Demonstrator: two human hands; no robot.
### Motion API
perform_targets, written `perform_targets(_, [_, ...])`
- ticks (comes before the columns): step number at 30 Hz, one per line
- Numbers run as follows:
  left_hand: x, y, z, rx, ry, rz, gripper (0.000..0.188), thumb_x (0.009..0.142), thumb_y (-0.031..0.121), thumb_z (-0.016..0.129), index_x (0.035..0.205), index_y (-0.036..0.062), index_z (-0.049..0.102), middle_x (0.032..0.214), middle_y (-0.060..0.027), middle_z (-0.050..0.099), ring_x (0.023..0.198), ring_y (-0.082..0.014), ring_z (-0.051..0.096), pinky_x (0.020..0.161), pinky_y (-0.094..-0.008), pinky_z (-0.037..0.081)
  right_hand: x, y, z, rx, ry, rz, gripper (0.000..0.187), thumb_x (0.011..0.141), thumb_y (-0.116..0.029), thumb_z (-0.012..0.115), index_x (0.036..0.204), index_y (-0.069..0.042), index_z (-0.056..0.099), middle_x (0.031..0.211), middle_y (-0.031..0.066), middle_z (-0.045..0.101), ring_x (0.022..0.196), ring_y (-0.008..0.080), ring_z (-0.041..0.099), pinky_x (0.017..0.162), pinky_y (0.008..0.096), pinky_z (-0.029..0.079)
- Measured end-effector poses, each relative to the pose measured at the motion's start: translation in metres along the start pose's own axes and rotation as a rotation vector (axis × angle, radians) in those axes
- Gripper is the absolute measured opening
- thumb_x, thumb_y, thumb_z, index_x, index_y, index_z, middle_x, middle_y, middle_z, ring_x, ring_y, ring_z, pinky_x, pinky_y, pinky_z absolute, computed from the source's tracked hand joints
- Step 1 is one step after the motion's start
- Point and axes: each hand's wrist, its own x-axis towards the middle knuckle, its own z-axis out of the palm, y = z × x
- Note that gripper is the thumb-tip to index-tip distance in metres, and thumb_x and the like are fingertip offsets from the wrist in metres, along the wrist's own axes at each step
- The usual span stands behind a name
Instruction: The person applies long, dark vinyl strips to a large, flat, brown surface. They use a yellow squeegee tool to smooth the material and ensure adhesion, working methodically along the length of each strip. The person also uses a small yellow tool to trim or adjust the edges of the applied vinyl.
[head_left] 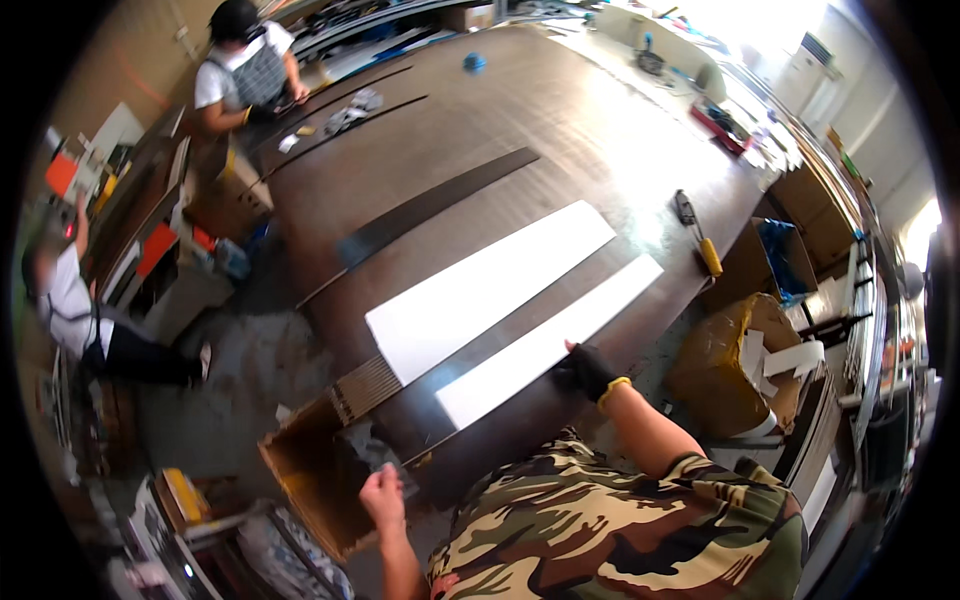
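Two flat white pieces lie on the large dark table: a wide white panel [490, 290] and, nearer me, a narrow white strip [550, 342]. My right hand [588, 374], in a black glove with a yellow cuff, rests at the strip's near edge, a bare fingertip touching it. Its fingers look stretched and apart, though dark against the table. Ungloved, my left hand [383, 495] is closed beside a cardboard box [315, 475] at the table's left corner. What its fingers hold, if anything, I cannot make out. Beyond the panel lies a dark strip [445, 203].
At the table's right edge lies a yellow-handled roller [710, 257]; a blue item [474, 62] sits far off. A large carton of scraps [735, 365] stands at right. One person [245, 75] works at the far left corner; another [85, 300] stands at left.
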Motion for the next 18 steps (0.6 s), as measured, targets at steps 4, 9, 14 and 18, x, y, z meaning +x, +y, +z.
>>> perform_targets(4, [-0.003,-0.024,0.008,0.42,-0.03,0.16,0.039,0.093,0.035,0.069,0.075,0.0001,0.067,0.064,-0.0079,0.065,0.057,-0.0165,0.059,0.061,-0.0323,0.047,-0.03,-0.019,-0.01,-1.294,0.305,-0.278,0.048,0.09,-0.047,0.068,0.077,-0.001,0.062,0.07,0.0172,0.064,0.067,0.0312,0.064,0.063,0.0438,0.051])
perform_targets(9, [-0.028,0.033,0.003,1.009,0.021,0.334,0.031,0.089,0.033,0.072,0.078,0.0035,0.069,0.074,-0.011,0.069,0.069,-0.0329,0.066,0.065,-0.0407,0.052,-0.074,-0.051,0.062,-1.554,0.142,-0.529,0.038,0.081,-0.042,0.076,0.09,-0.006,0.064,0.082,0.0175,0.069,0.081,0.0376,0.068,0.071,0.0451,0.053])
perform_targets(14, [-0.038,0.051,0.033,0.747,-0.127,0.924,0.015,0.078,0.013,0.077,0.09,0.008,0.069,0.088,-0.0081,0.064,0.085,-0.0301,0.065,0.067,-0.0417,0.054,-0.07,-0.012,0.138,-1.709,-0.352,-0.81,0.029,0.076,-0.031,0.078,0.091,-0.01,0.063,0.085,0.0115,0.068,0.081,0.0337,0.067,0.071,0.0451,0.052])
perform_targets(18, [-0.036,0.037,0.074,0.823,-0.24,0.95,0.006,0.083,0.012,0.067,0.083,0.0065,0.068,0.083,-0.0074,0.058,0.087,-0.0278,0.061,0.067,-0.0408,0.055,-0.061,0.024,0.17,-1.746,-0.521,-0.836,0.018,0.076,-0.027,0.074,0.082,-0.013,0.064,0.078,0.0114,0.067,0.078,0.0353,0.066,0.066,0.0474,0.05])
